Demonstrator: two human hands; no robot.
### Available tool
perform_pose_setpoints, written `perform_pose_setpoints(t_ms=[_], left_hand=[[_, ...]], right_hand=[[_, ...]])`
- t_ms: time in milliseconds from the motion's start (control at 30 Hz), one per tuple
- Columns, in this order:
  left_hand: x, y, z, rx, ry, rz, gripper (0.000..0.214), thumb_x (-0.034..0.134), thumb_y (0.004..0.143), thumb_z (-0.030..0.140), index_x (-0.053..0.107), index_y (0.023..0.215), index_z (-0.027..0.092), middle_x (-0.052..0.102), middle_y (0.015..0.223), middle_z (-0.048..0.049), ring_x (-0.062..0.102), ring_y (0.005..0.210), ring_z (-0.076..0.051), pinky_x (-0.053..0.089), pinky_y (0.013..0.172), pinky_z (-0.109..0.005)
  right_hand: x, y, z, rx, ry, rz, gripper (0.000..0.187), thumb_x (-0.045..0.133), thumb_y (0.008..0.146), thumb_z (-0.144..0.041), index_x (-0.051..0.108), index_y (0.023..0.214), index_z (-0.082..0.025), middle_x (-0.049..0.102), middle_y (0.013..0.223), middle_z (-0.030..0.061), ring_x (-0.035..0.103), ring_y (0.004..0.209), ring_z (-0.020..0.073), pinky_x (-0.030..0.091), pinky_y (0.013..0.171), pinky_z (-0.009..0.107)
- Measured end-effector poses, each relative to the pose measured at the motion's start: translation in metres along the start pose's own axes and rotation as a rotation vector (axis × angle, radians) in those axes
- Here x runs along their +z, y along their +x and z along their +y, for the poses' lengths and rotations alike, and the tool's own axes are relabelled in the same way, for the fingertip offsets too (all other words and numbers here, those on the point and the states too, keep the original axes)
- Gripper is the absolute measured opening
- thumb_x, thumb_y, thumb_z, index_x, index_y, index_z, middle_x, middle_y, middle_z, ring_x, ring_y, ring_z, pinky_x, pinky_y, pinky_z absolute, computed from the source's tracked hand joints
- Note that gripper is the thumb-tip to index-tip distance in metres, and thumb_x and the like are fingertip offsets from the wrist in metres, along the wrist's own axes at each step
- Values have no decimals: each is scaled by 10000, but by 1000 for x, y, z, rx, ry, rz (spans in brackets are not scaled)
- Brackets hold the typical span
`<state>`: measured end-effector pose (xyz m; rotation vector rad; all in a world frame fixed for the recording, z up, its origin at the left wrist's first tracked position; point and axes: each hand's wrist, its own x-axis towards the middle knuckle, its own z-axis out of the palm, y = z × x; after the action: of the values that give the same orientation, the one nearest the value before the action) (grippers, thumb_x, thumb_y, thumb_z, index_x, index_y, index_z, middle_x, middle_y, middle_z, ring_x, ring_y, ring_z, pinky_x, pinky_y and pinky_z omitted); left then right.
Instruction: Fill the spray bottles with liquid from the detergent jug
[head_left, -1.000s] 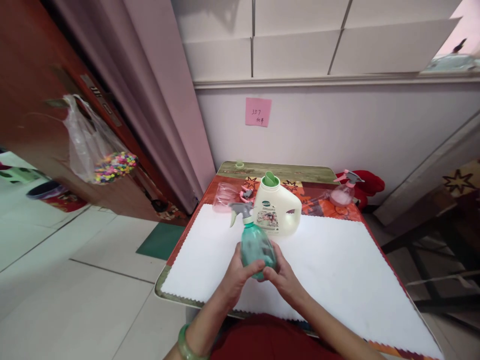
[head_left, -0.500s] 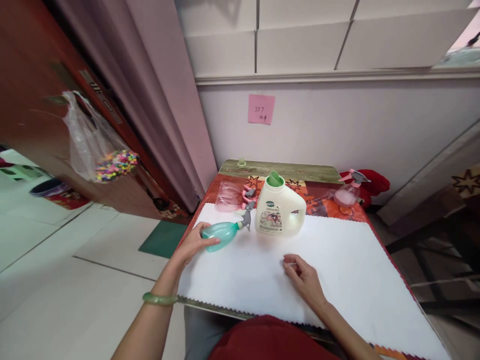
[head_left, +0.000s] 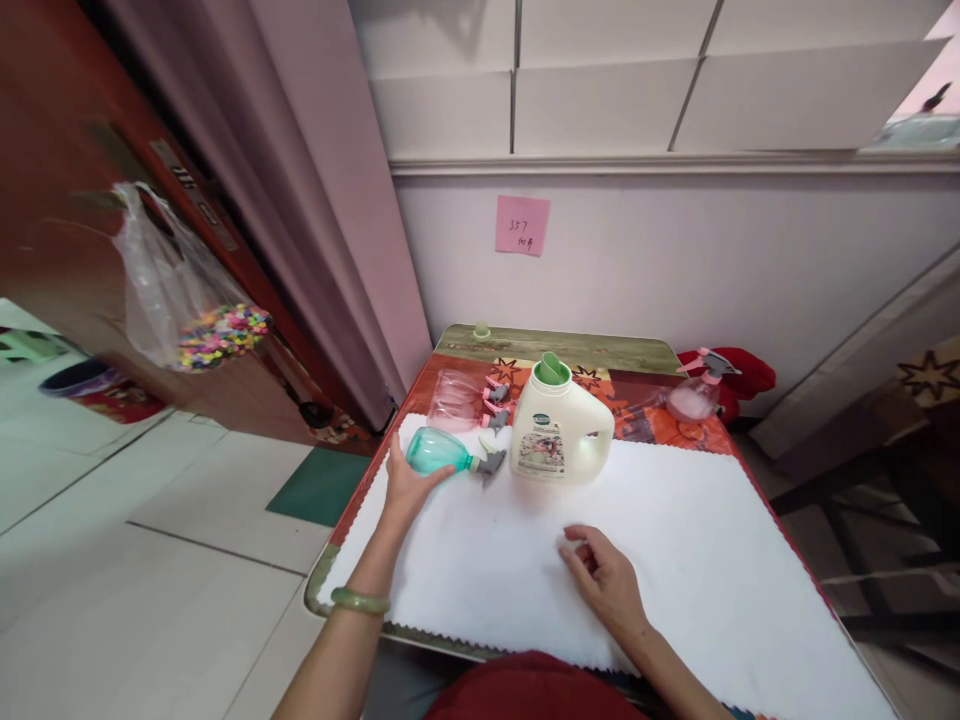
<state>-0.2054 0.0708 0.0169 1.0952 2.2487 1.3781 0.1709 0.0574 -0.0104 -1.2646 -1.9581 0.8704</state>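
Observation:
A clear teal spray bottle [head_left: 436, 452] with a grey trigger head lies on its side over the white mat [head_left: 480, 570]. My left hand [head_left: 409, 482], a green bangle at its wrist, is closed around the bottle's base end, thumb on the near side. Loosely curled above the mat, my right hand [head_left: 604, 575] holds nothing, with a small gap between thumb and forefinger. Between and beyond the hands stands a cream detergent jug [head_left: 551, 425] with a green spout insert. Behind the teal bottle lie two clear pink spray bottles [head_left: 454, 395], partly overlapping.
A pink-headed spray bottle [head_left: 694, 400] with liquid in it stands at the table's back right, beside a red object [head_left: 750, 370]. A small green cap [head_left: 481, 332] sits at the back left edge. Left of the table, a bag of colourful pieces [head_left: 225, 335] hangs from the door.
My left hand and the teal bottle have turned; its trigger head now points lower and its base sits further up the mat. My right hand has barely moved. The view has shifted slightly.

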Motion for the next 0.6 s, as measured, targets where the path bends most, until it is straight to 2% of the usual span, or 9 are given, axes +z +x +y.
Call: perform_pose_setpoints(t_ms=[67, 133, 233, 300, 600], left_hand=[[0, -8, -2, 71, 37, -20, 1453, 987, 437, 415, 149, 1616, 284, 241, 1668, -184, 225, 1543, -423, 298, 1205, -610], [0, -11, -3, 117, 81, -52, 1439, 981, 451, 394, 151, 1622, 285, 198, 1673, -187, 180, 1556, -427, 301, 1203, -608], [3, -4, -4, 160, 126, -78, 1197, 904, 602, 427, 261, 1597, 257, 294, 1611, -187, 222, 1540, -414, 323, 1189, -590], [5, 4, -3, 182, 129, -72, 1087, 864, 653, 440, 317, 1572, 246, 392, 1542, -171, 280, 1514, -395, 326, 1191, -568], [14, 35, 5, 241, 108, -71, 1046, 878, 621, 424, 382, 1525, 247, 438, 1519, -156, 364, 1469, -385, 354, 1177, -549]], right_hand=[[1, 0, 0, -4, -4, -2, 307, 573, 976, -487, 648, 1115, -224, 620, 663, -25, 600, 552, 159, 496, 555, 274], [2, 1, -1, -12, -10, 1, 300, 577, 973, -483, 645, 1106, -223, 619, 661, -28, 597, 546, 156, 499, 556, 274], [3, 1, -2, -19, -23, 10, 286, 582, 970, -473, 644, 1100, -226, 620, 664, -32, 596, 539, 152, 501, 557, 273], [3, 1, -1, -22, -27, 14, 279, 581, 971, -467, 643, 1103, -228, 625, 671, -33, 599, 542, 150, 500, 555, 271], [2, 1, -4, -32, -36, 25, 263, 588, 963, -453, 649, 1096, -234, 638, 672, -34, 608, 543, 145, 505, 553, 263]])
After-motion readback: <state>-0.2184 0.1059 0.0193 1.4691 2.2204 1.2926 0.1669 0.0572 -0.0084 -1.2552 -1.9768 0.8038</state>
